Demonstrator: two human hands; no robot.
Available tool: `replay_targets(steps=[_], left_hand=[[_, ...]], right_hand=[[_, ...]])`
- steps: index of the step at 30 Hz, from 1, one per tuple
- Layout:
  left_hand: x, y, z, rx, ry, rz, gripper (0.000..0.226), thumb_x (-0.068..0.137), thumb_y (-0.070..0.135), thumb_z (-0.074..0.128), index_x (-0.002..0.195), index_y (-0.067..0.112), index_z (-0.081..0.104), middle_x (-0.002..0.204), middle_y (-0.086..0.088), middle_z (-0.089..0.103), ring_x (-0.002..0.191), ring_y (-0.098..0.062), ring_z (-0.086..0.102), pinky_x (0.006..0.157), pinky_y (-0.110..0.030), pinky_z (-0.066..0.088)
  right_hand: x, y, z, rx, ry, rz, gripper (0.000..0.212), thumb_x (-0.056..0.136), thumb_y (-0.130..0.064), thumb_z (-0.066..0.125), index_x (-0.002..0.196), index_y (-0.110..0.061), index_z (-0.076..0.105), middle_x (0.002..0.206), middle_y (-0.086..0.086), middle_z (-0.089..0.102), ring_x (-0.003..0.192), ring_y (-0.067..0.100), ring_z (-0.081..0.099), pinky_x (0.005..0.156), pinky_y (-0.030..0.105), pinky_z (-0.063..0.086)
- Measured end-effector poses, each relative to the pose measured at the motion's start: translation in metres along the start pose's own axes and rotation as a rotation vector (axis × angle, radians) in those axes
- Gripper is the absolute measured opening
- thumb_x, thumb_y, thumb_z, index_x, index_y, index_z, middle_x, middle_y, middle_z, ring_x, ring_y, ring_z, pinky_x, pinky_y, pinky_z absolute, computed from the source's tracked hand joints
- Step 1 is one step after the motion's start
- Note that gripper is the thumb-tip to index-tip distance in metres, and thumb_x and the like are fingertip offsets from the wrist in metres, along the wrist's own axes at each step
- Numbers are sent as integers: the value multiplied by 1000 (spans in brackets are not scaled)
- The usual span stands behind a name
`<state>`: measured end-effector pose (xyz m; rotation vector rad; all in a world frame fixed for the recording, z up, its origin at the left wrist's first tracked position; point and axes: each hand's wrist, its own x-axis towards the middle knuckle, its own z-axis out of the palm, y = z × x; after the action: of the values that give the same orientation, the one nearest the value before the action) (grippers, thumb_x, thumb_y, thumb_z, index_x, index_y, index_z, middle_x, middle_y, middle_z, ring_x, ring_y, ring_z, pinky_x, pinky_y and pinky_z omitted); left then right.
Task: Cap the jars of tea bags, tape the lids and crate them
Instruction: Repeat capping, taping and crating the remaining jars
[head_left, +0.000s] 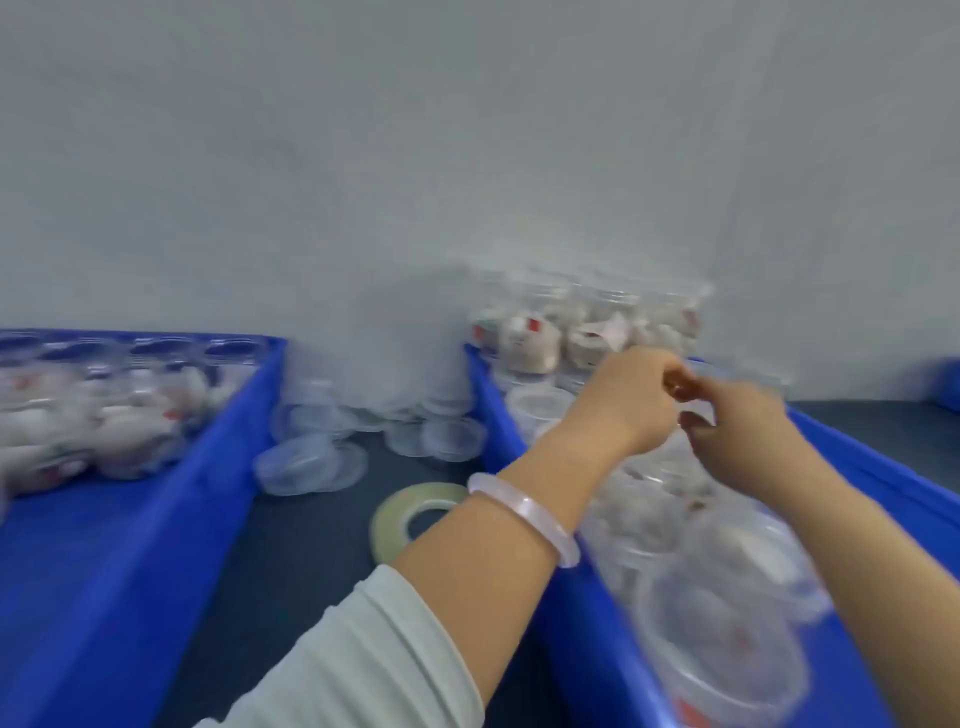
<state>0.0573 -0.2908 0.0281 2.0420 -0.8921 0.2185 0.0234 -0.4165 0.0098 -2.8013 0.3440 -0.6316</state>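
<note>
Jars (722, 649) blurred | fingers (657, 371) overlap, grasp unclear | crate (582, 675) cut off

Premises: a small packing station, of the light-production or workshop kind. Grounds: two blue plastic bulk crates, the left crate (223, 467) and the right crate (587, 623), stand on a dark work table (291, 561) against a bare white wall (467, 156). Both hold many identical clear jars (130, 431) of tea bags. A heap of loose clear lids (311, 457) and a roll of tape (415, 514) lie on the table between them.
</note>
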Motion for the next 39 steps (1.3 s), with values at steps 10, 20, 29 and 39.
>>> replay_targets(steps=[10,20,29,39], left_hand=[[-105,-156,-204,773,163,-713,37,89,16,51,125,4,51,131,-22,49,123,-36,46,97,-40,40],[-145,-263,-259,621,178,-968,93,86,8,61,149,9,-7,157,-11,-10,141,-32,20,110,-41,29],[-125,-212,-266,903,416,-875,23,91,15,50,108,5,62,111,-17,63,103,-35,59,77,-37,44],[-48,-92,-207,686,314,-259,58,91,47,46,46,11,48,39,0,43,46,-15,43,46,-27,26]], right_hand=[[-9,-285,92,174,-374,-657,27,92,-18,48,117,-12,56,123,11,61,114,30,53,90,29,38],[-46,-334,175,487,-514,-690,39,100,-20,35,137,-9,43,147,6,35,139,16,12,110,23,-7],[-54,-326,176,944,-534,-502,30,94,-23,52,123,-15,53,133,3,48,134,19,30,112,34,25],[-14,-239,132,1298,-203,-212,75,53,-27,84,109,-44,37,111,-9,60,94,0,64,69,15,51]])
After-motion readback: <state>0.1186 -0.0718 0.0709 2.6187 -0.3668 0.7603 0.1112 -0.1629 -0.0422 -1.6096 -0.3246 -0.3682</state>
